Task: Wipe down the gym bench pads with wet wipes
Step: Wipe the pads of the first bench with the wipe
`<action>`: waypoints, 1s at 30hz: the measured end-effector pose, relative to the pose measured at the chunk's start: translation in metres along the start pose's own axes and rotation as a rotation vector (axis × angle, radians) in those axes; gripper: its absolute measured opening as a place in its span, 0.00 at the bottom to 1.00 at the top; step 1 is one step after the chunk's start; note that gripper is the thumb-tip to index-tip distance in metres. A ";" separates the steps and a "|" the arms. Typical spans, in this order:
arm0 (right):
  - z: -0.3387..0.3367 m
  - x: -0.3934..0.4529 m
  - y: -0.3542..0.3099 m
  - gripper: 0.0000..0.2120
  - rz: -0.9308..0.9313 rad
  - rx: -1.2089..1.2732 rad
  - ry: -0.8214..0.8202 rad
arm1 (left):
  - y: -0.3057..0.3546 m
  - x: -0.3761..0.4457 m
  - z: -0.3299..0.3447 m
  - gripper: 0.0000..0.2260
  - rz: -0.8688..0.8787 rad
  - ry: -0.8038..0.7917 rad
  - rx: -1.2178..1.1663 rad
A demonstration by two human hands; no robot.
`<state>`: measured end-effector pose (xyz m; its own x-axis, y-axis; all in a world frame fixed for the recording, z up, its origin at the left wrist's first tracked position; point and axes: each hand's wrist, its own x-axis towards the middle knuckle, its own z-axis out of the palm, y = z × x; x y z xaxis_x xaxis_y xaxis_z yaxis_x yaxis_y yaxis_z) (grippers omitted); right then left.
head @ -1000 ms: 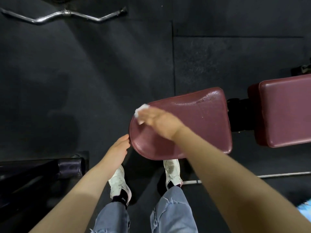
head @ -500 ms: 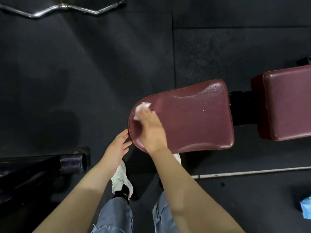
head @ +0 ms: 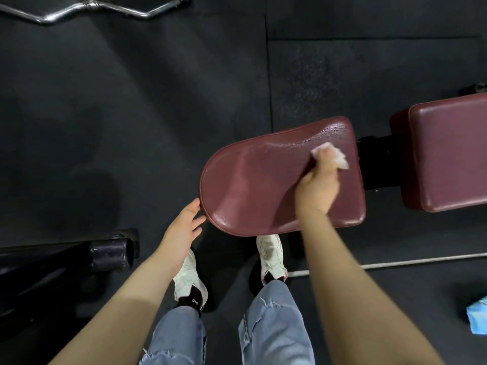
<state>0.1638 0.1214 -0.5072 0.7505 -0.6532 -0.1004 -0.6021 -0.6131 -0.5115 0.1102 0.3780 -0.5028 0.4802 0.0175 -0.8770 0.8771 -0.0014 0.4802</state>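
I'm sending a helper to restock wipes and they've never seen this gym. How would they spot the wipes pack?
Start at the maroon seat pad beside the person's feet, then look along the black floor to the picture's lower right edge. The blue pack lies there, partly cut off; it is the only blue thing on the floor.

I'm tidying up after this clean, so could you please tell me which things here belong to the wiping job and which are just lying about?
Part of the job:
wet wipe, held by the right hand
seat pad
back pad
left hand at the seat pad's edge
blue packet, possibly the wipes

Lying about:
curl bar
thin rod
black tube
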 end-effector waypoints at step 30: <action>0.036 -0.089 -0.039 0.24 -1.214 -0.246 -0.899 | -0.016 -0.003 0.004 0.19 0.021 0.076 -0.094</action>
<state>0.1299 0.2197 -0.5095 0.6648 0.7030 -0.2527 0.5172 -0.6772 -0.5234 0.0950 0.3739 -0.5073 0.4938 0.0946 -0.8644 0.8604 0.0907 0.5014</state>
